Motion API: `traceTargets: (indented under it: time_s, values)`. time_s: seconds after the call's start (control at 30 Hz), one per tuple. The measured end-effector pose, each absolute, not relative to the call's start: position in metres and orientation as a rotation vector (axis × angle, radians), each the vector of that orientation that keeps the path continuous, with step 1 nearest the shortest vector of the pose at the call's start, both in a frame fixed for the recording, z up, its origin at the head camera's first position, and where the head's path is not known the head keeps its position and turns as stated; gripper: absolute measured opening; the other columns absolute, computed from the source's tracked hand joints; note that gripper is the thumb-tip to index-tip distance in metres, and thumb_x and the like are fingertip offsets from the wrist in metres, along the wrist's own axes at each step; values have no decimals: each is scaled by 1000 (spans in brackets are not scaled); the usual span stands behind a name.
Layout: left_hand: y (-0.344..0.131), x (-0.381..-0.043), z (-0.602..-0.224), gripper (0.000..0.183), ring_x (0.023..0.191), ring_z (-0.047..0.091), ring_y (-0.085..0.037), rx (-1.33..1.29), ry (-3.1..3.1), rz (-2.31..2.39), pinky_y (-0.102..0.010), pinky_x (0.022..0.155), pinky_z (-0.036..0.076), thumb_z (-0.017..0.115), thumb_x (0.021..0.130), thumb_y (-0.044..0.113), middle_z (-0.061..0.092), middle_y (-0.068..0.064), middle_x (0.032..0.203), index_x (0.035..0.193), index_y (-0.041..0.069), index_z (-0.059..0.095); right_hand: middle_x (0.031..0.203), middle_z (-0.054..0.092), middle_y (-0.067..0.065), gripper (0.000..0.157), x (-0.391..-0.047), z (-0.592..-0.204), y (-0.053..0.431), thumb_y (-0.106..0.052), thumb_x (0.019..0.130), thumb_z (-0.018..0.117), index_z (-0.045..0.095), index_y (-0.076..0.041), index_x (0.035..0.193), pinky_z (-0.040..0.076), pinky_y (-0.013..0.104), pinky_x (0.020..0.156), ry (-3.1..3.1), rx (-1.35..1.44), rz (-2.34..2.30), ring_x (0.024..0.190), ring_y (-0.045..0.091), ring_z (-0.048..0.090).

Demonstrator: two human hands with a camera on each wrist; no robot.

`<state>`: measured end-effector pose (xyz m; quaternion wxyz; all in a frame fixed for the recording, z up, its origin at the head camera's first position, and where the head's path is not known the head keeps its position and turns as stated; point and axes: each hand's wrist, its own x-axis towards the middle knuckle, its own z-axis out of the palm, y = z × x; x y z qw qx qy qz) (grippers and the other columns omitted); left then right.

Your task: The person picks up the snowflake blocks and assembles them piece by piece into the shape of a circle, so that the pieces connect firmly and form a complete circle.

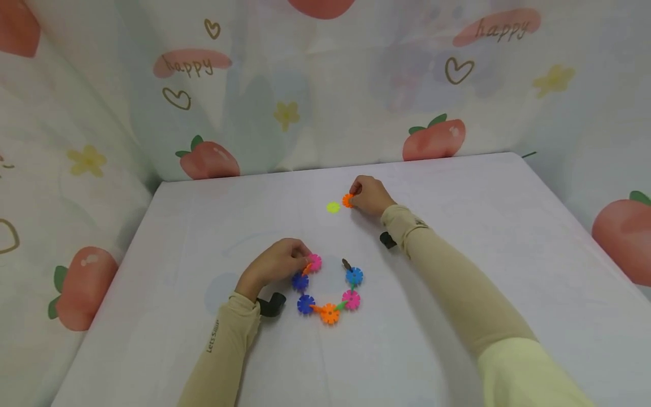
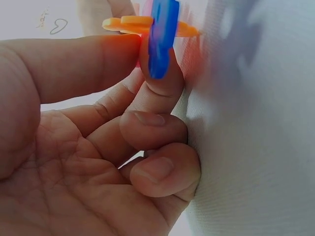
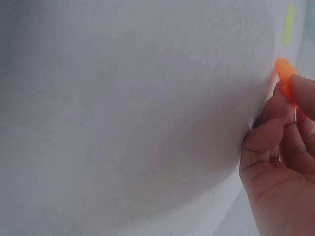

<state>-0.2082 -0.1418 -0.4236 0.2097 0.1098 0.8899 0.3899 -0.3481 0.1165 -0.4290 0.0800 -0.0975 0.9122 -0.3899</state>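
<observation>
My left hand [image 1: 278,261] pinches the end of a curved chain of notched plastic discs, at a pink disc [image 1: 316,262]. Close by its fingertips, an orange disc [image 2: 135,21] crosses a blue disc [image 2: 165,34] in the left wrist view. From there the chain bends round through blue, orange, pink and light blue [image 1: 354,276] discs to a brown one [image 1: 346,264], with a gap between its two ends. Farther back, my right hand [image 1: 373,195] holds a loose orange disc [image 3: 284,73] between thumb and fingers, low over the table. Just left of it lies a yellow-green disc [image 1: 333,207].
The discs are on a table with a white cloth [image 1: 168,339]. A patterned curtain [image 1: 346,85] stands along its back and both sides. Black wrist cameras [image 1: 272,305] show beside both sleeves.
</observation>
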Motion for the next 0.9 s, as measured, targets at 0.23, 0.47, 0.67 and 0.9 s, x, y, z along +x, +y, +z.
traceTargets:
  time_s: [0.23, 0.47, 0.67, 0.9]
  values:
    - [-141, -208, -424, 19, 89, 61, -21, 291, 2455, 1078, -38, 83, 52, 63, 104, 15, 69, -6, 102, 116, 2, 71, 105, 67, 14, 26, -335, -429, 118, 3, 93, 67, 74, 0, 118, 49, 31, 81, 2615, -331, -1288, 100, 29, 59]
    - [-141, -207, -421, 21, 94, 63, -22, 306, 2460, 1060, -42, 90, 54, 63, 107, 18, 70, -6, 106, 118, 3, 71, 98, 68, 11, 18, -314, -428, 113, 2, 93, 70, 74, 0, 111, 50, 28, 72, 2483, -406, -1387, 88, 25, 60]
    - [-141, -207, -422, 21, 90, 62, -21, 293, 2464, 1066, -40, 86, 54, 63, 108, 19, 70, -6, 102, 118, 3, 71, 96, 68, 11, 17, -301, -428, 114, 3, 94, 70, 71, 2, 111, 53, 29, 70, 2391, -443, -1436, 82, 25, 63]
    - [-140, -208, -421, 22, 86, 61, -21, 249, 2450, 1078, -36, 82, 53, 64, 108, 20, 68, -6, 99, 119, 3, 71, 92, 70, 9, 12, -283, -426, 112, 1, 94, 73, 70, -1, 106, 53, 31, 69, 2287, -516, -1458, 81, 26, 61]
